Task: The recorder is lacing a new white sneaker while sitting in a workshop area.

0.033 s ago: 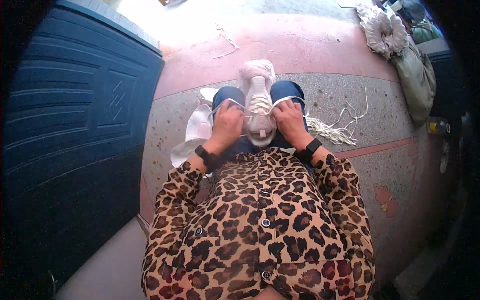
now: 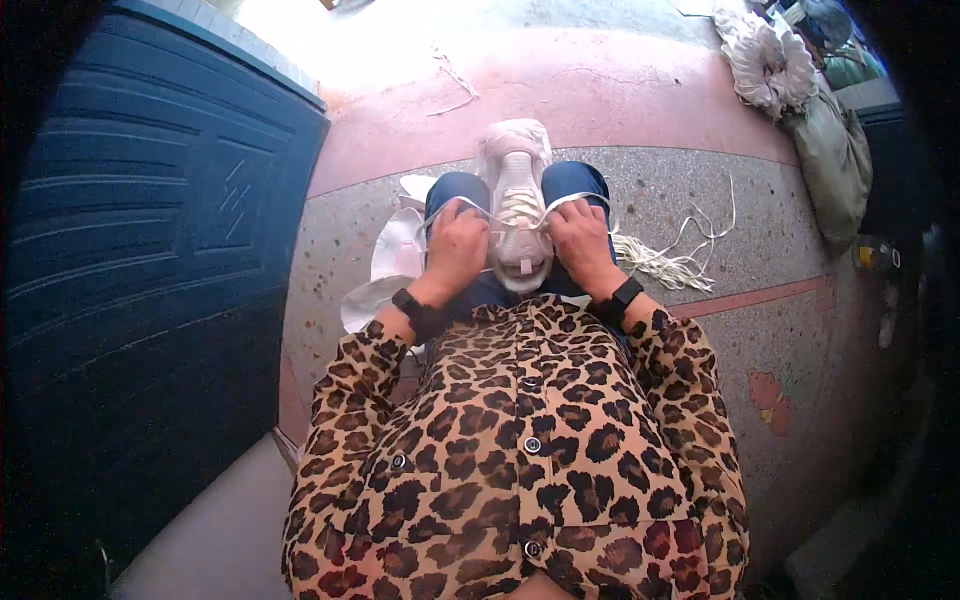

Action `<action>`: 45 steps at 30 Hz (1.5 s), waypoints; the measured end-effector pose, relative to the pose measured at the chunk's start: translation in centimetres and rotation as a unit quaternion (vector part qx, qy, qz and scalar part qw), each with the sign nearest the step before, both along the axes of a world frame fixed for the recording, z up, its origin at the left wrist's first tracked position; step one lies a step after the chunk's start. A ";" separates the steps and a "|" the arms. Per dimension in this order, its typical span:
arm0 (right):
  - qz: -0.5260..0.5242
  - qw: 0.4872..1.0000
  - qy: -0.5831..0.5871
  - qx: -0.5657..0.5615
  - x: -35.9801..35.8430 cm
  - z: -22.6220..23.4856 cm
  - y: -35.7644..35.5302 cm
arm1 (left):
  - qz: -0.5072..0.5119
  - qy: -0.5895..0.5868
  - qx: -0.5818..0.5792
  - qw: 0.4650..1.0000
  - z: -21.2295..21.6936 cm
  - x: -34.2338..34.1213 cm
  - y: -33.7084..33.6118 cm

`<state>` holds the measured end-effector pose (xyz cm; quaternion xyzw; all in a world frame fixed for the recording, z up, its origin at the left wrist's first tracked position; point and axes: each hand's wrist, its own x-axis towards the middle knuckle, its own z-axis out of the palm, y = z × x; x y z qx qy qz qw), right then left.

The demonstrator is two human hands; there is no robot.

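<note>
**Both hands on the laces of a pale pink shoe**

We see a pale pink shoe point(image 2: 517, 205) resting on the person's lap, lying along the gap between the two knees in blue jeans point(image 2: 570, 183), its toe pointing away from the body and its heel tab nearest the leopard-print shirt point(image 2: 520, 450). The left hand point(image 2: 455, 252) sits just left of the shoe with its fingers curled closed around a white lace point(image 2: 455, 205), which runs taut from the fist up and across to the eyelets. The right hand point(image 2: 580, 240) sits just right of the shoe, fingers likewise clenched on the other lace end point(image 2: 575, 198), drawn out to the right. Each wrist carries a dark band point(image 2: 626, 293).

The person sits over a speckled terrazzo floor point(image 2: 760, 200) crossed by red stripes. Just beyond the left knee, on the floor, lie further pale shoes or shoe parts point(image 2: 395, 255), partly hidden by the left forearm; we cannot tell how many. To the right of the right knee a loose bundle of cream laces point(image 2: 670, 262) lies on the floor, near the thigh but apart from the hand. A dark blue panelled door point(image 2: 150, 220) fills the left edge. At the far right corner of the floor rest a heap of white cord point(image 2: 765, 60) and an olive sack point(image 2: 830, 160), touching each other.
</note>
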<state>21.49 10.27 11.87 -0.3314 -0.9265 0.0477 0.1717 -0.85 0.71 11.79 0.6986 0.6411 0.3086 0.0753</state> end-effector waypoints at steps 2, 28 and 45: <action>-0.014 1.000 0.010 0.016 0.2 0.0 0.0 | 0.024 0.013 0.027 0.999 -0.3 0.1 0.2; -0.036 0.996 -0.074 -0.026 -0.1 0.6 -1.7 | 0.075 0.142 -0.007 0.987 1.1 2.9 -0.4; 0.057 0.998 -0.038 -0.013 -0.2 0.0 -1.0 | -0.055 0.155 -0.068 0.984 2.6 0.1 2.9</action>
